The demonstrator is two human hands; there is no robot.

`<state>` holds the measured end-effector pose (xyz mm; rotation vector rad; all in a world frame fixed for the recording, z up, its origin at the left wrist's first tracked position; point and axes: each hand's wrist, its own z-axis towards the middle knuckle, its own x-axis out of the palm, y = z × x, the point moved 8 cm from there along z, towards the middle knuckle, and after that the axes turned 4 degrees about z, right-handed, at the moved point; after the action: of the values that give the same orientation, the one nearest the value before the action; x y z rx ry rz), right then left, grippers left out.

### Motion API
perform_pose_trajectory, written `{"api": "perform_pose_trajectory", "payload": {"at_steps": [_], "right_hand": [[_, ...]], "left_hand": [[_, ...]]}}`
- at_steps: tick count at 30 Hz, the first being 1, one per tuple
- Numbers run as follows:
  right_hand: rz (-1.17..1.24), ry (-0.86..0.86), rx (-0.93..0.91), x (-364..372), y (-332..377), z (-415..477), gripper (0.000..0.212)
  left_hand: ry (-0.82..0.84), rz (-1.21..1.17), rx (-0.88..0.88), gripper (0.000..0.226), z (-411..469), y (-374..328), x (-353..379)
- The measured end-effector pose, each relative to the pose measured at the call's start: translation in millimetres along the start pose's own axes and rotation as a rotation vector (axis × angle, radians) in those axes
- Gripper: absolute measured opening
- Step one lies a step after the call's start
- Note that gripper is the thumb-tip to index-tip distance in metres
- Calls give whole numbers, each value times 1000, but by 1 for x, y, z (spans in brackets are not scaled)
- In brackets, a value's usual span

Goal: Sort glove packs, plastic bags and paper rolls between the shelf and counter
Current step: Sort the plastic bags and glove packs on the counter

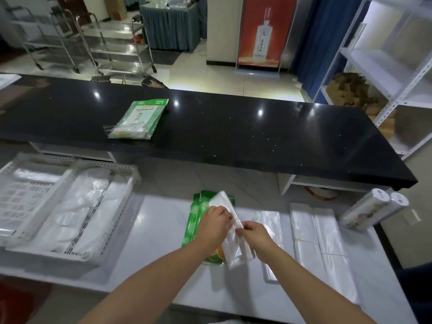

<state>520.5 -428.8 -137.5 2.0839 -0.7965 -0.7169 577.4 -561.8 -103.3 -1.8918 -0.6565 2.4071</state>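
My left hand [214,224] and my right hand [253,235] both pinch a clear plastic bag bundle [233,252] at its middle, over the low white table [161,242]. Under the bundle lie green glove packs [195,222], partly covered by my left hand. More green glove packs [140,120] lie stacked on the black counter [268,139]. Flat stacks of plastic bags [320,239] rest to the right on the white table. Two paper rolls [374,210] lie at the table's far right edge.
A white slotted crate [124,181] at the left holds plastic bags in its compartments. A white metal shelf [397,73] stands at the right behind the counter. Steel trolleys [112,43] stand on the floor beyond.
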Motion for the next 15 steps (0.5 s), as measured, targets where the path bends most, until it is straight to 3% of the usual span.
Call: {"api": "perform_pose_trajectory", "payload": {"at_steps": [6,15], "right_hand": [[-63,30,-41,18,11,0,12],[-211,102,-99,45,28,-4,18]], "left_hand": [[-43,141,118,13,-7,10,-7],[-105,239,27,13,-15,49,-17]]}}
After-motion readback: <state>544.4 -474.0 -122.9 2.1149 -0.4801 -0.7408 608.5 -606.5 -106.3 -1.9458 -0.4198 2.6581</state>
